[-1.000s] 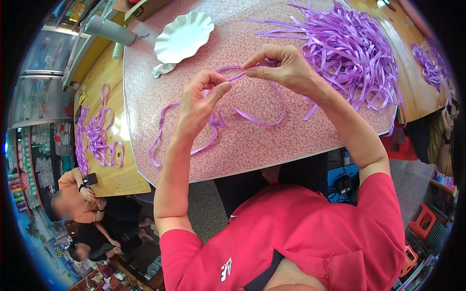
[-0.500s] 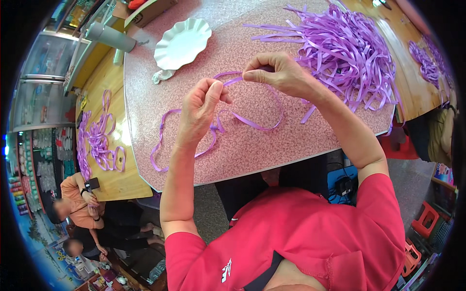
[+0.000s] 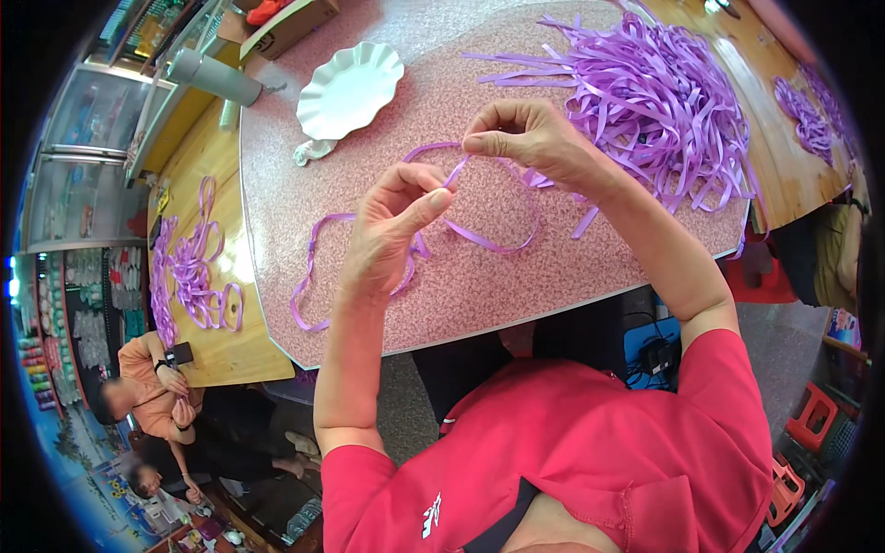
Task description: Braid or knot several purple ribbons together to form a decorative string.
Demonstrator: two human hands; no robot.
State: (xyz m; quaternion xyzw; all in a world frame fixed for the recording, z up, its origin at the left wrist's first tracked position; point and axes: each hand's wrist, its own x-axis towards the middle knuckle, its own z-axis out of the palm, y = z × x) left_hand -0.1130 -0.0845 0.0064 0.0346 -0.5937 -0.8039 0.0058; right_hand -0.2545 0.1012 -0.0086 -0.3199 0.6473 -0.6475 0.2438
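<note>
A narrow purple ribbon point(image 3: 499, 248) runs in loose loops over the pink speckled table point(image 3: 572, 276). Thumb and fingers of my right hand point(image 3: 516, 138) are pinched on it above the tabletop. Just left and slightly nearer, my left hand point(image 3: 396, 217) also pinches the ribbon, and a short length slants between the two hands. Small knots or gathers show on the ribbon's left loop, partly hidden behind my left hand and wrist. Beyond my right hand lies a big heap of purple ribbons point(image 3: 654, 111), some ends trailing toward the left.
A white scalloped dish point(image 3: 350, 90) sits at the far left of the table. Behind it are a grey bottle point(image 3: 214, 77) and a cardboard box point(image 3: 290, 28). More purple ribbon point(image 3: 194, 267) lies on the wooden table at left. Two other people sit at lower left.
My left hand has turned and moved right, closer to my right hand, and its fingers now pinch the ribbon. The right hand stays nearly in place.
</note>
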